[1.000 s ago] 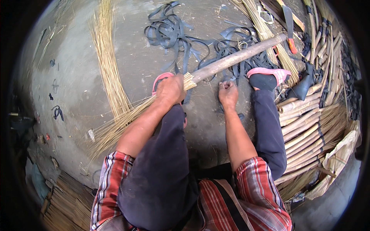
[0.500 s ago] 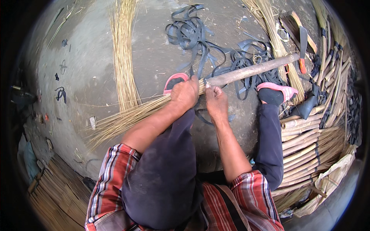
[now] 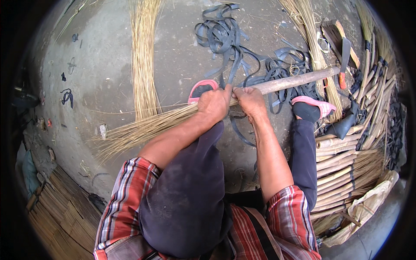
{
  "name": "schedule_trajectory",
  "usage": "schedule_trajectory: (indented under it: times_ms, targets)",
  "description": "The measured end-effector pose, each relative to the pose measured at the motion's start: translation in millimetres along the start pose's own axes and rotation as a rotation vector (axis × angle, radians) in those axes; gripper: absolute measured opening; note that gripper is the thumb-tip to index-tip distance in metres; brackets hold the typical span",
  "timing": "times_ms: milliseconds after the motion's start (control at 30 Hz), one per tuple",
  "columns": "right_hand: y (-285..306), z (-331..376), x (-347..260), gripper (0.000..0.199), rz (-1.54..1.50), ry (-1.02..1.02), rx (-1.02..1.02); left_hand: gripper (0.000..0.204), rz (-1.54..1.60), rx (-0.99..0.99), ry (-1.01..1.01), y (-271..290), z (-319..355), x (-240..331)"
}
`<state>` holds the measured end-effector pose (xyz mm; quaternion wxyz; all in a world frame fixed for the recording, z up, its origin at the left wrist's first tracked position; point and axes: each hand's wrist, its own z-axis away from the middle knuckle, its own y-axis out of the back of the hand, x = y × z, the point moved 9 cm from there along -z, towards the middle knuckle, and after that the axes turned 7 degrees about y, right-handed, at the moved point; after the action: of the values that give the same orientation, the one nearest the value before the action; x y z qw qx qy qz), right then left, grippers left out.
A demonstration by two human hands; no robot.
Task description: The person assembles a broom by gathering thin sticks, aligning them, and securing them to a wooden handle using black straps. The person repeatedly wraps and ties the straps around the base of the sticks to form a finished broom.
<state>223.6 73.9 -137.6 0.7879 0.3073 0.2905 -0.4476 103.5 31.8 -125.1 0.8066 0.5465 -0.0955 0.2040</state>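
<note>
A bundle of straw bristles point(image 3: 149, 129) slants across the floor, its loose ends spread out to the left. My left hand point(image 3: 215, 104) is closed around its gathered end, over a pink and black slipper point(image 3: 203, 88). From there a wooden handle point(image 3: 303, 79) runs up to the right. My right hand point(image 3: 252, 100) is closed at the handle's near end, close beside the left; its fingers cover what they pinch. A flat dark rubber strip point(image 3: 236, 65) comes down from a tangled heap to the join between my hands. Another dark length hangs below the right hand.
Another straw bundle point(image 3: 145, 60) lies upper left. Beyond the handle's far end is a knife point(image 3: 345, 58) with an orange grip. Stacked brooms with pale handles point(image 3: 336, 173) lie at the right, near my other slipper point(image 3: 313, 107). More straw point(image 3: 65, 212) lies lower left.
My right hand has moved up and over the join, from beneath the handle's end onto it. My left hand keeps its hold on the bristles. The whole view has shifted slightly.
</note>
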Motion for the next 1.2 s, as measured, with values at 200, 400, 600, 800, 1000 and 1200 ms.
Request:
schedule_trajectory:
  times_ms: [200,400,600,800,1000,1200]
  targets:
    - [0,39,2,0.027,-0.098,0.007,-0.033,0.027,0.091,-0.074,0.068,2,-3,-7]
    - [10,105,69,0.027,-0.037,0.039,-0.095,0.033,0.141,-0.188,0.14,9,-4,-12]
    - [20,81,113,0.027,0.284,0.26,-0.012,0.043,0.4,-0.357,0.072,27,17,7]
    - [28,31,59,0.021,0.555,0.539,-0.099,0.042,0.7,-0.775,-0.098,18,44,38]
    - [28,55,-3,0.019,0.574,0.915,-0.151,0.04,1.004,-1.246,-0.016,4,63,48]
    - [38,53,-29,0.023,0.986,0.651,-0.082,0.056,0.529,-0.581,-0.129,-1,15,29]
